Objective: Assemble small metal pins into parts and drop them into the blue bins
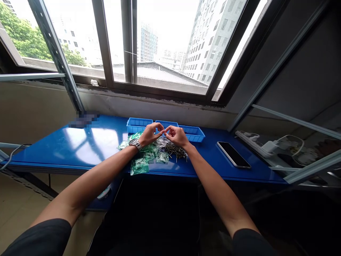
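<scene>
My left hand (151,134), with a metal watch (135,143) on its wrist, is closed in a pinch. Fingertip to fingertip with it, my right hand (176,136) pinches too. Whatever lies between the fingertips is too small to make out. Below the hands, green-and-clear plastic packets (140,164) are spread on the blue table. A heap of thin dark screws or pins (177,151) lies under my right hand. Just behind stand three blue bins: a left bin (138,122), a middle bin (167,123) partly hidden by my hands, and a right bin (197,135).
A phone (233,154) lies on the right of the blue table (106,142). Further right are a power strip (254,144) and a white charger (269,147) beside metal shelf posts. A blurred dark item (84,120) sits at the back left, below the window.
</scene>
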The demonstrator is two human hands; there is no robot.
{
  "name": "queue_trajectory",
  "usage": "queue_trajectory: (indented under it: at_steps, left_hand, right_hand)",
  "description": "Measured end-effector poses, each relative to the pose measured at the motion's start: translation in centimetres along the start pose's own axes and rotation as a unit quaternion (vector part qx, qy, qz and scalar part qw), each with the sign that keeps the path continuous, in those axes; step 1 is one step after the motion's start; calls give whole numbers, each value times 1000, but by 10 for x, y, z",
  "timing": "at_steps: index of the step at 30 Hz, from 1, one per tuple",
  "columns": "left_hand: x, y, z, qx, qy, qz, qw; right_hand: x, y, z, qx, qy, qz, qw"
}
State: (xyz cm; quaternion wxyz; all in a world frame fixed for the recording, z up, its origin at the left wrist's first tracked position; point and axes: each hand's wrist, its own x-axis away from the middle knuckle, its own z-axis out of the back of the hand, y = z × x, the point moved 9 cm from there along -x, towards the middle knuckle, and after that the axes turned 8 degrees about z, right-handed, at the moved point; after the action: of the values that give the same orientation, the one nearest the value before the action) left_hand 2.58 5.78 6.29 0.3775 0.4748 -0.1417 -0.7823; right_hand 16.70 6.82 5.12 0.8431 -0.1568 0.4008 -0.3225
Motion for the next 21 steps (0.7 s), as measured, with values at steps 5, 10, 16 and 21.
queue_trajectory:
  at_steps: [5,10,16,21]
  left_hand:
    - [0,-3,1,8,8,4,1000]
    - [1,1,-5,6,-27,-11,1000]
    - [1,3,-7,-4,-42,-8,999]
    - [1,-1,0,5,2,3,1000]
  right_hand:
    - [1,-7,8,15,36,13,999]
    - [2,-12,13,22,67,17,997]
    - [1,-11,10,16,53,17,998]
    - [1,-7,13,9,61,10,998]
